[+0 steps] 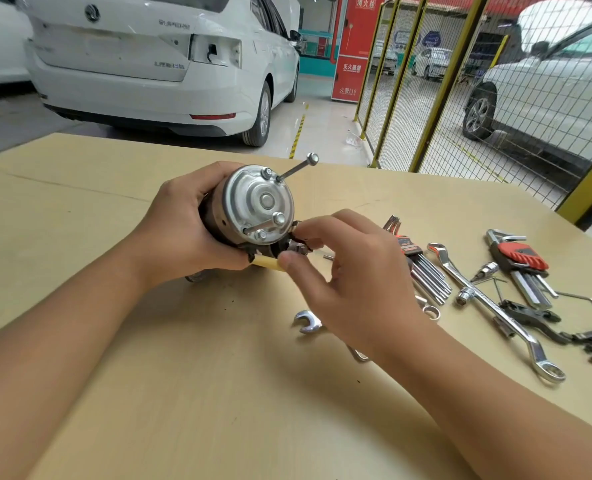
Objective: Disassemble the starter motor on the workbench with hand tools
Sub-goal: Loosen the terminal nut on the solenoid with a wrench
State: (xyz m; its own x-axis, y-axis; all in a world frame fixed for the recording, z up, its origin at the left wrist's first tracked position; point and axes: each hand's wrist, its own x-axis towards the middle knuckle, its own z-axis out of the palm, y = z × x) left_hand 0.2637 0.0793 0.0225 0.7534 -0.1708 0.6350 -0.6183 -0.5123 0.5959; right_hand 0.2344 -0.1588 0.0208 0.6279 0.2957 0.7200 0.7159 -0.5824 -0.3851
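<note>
starter motor held up mid-surface, right fingers at its terminal

left hand (180,233) wrapped around the body of the starter motor (249,209), fingers curled over the far side, thumb underneath near a yellow handle (270,263). motor raised slightly off the surface (80,209), roughly in the middle, silver end cap turned toward the camera. long through-bolt (296,168) backed well out of the cap, slanting up toward the far edge; second bolt (265,226) also partly out, lower on the cap.

right hand (350,271) at the motor's lower right side, thumb and fingertips pinching a small dark fitting (298,245) by the terminal; other fingers loosely bent.

tools scattered toward the right edge: open-end wrench (308,322) lying just beside the right hand, hex key set in an orange holder (422,268), long ring spanner (495,313), second key set with a red holder (521,261), a loose hex key (580,297), a small socket (488,270).

beyond the far edge: white car (163,64), yellow mesh fencing (436,81).
</note>
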